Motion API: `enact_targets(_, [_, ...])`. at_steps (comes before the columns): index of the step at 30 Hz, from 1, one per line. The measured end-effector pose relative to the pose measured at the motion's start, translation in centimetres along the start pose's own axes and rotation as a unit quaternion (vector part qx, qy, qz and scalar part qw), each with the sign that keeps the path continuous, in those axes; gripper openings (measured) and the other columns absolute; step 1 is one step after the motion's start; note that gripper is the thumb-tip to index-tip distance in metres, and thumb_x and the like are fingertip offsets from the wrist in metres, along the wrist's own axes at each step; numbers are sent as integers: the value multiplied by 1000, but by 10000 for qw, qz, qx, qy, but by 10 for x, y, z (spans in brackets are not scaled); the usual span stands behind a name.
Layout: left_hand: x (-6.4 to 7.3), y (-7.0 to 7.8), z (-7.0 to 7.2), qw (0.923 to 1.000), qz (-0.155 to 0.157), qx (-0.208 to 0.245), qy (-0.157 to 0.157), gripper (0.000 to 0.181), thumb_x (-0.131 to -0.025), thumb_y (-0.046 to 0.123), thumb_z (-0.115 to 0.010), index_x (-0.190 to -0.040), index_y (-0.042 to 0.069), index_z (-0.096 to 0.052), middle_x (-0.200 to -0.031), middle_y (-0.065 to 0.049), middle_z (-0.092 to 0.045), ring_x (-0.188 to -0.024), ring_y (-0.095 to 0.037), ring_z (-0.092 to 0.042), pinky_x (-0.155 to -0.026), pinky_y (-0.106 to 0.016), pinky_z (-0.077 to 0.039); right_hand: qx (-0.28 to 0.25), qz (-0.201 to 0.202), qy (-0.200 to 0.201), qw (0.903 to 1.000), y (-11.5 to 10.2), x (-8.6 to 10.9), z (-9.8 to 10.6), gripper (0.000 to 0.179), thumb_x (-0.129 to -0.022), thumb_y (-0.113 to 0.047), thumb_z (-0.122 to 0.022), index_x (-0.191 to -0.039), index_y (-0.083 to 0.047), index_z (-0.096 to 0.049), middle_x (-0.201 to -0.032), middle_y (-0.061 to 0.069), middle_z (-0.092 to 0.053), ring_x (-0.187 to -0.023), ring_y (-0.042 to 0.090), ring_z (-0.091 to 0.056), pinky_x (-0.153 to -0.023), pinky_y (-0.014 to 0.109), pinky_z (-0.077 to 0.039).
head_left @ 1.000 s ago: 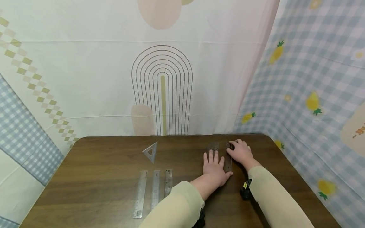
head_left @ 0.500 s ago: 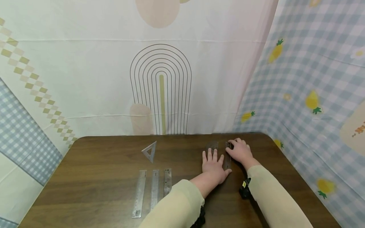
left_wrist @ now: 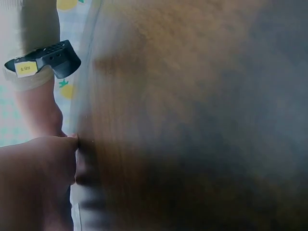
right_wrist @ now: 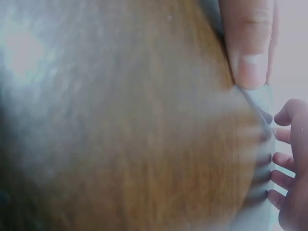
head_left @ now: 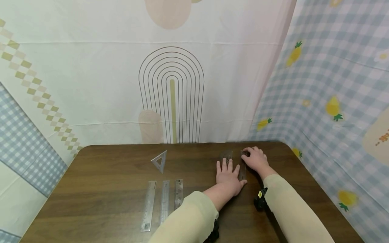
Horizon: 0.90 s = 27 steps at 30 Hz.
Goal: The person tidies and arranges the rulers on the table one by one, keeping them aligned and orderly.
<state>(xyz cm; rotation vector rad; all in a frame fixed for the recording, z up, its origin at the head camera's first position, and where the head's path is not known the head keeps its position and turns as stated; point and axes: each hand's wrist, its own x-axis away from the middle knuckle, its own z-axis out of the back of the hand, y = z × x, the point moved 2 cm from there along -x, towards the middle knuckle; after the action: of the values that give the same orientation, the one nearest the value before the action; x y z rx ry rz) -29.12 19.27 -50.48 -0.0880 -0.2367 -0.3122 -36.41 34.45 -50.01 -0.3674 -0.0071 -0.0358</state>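
On the table's right side, my left hand [head_left: 228,180] lies palm down with its fingers spread. Its fingertips touch a clear plastic piece [head_left: 226,155] with dark markings; the hand covers the rest, so its kind is unclear. Just right of it lies a clear ruler [head_left: 242,172], pointing away from me. My right hand [head_left: 256,160] pinches the ruler's far end between thumb and fingers. In the right wrist view, the thumb [right_wrist: 252,67] presses at the clear ruler's edge [right_wrist: 257,103], and the left hand's fingers appear beyond. The left wrist view is mostly blurred wood.
Three clear rulers lie side by side left of the left forearm: a left one [head_left: 149,206], a middle one [head_left: 165,200] and a right one [head_left: 179,192], the last two partly behind the sleeve. A clear set square [head_left: 159,162] lies farther back. Patterned cloth [head_left: 106,84] hangs behind the table.
The head view has shifted slightly. My left fingertips have moved a little to the right; the right hand stays at the ruler's far end almost unmoved.
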Motion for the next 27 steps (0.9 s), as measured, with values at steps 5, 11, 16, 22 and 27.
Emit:
enact_targets(5, [1, 2, 1, 10000, -33, -87, -6, 72, -92, 77, -22, -155, 48, -3, -166, 9, 4, -152, -23, 9, -120, -51, 4, -210, -44, 13, 9998, 2, -1, 2, 48, -101, -34, -50, -138, -4, -53, -144, 29, -37, -131, 52, -32, -103, 70, -25])
enact_targets(11, [3, 1, 1, 9999, -35, -91, 100, 70, -93, 76, -23, -155, 48, -5, -166, 9, 2, -152, -23, 7, -120, -51, 2, -357, -80, 36, 9993, 4, -1, 4, 49, -101, -34, -50, -138, -3, -52, -144, 28, -38, -131, 51, -33, -103, 70, -25])
enact_targets(16, [3, 1, 0, 9999, -51, -104, 86, 70, -93, 76, -22, -155, 48, -4, -166, 10, 3, -152, -23, 8, -120, -51, 3, -596, -134, 50, 9981, 5, 0, 5, 46, -101, -32, -50, -137, -3, -52, -139, 27, -42, -128, 49, -37, -101, 68, -30])
enact_targets(22, [1, 2, -3, 9998, -84, -142, 79, 72, -93, 77, -22, -155, 49, 0, -166, 9, 5, -152, -24, 8, -120, -52, 2, -1314, -219, 153, 9910, 4, 1, 8, 40, -101, -26, -48, -133, -1, -52, -123, 22, -53, -108, 38, -53, -88, 55, -44])
enact_targets(27, [1, 2, -5, 9996, -39, -184, 187, 73, -92, 78, -21, -154, 49, 3, -166, 9, 4, -152, -23, 7, -120, -51, 0, -2334, -343, 127, 9717, 4, 0, 10, 37, -103, -20, -46, -134, 0, -51, -106, 17, -60, -90, 29, -59, -76, 41, -50])
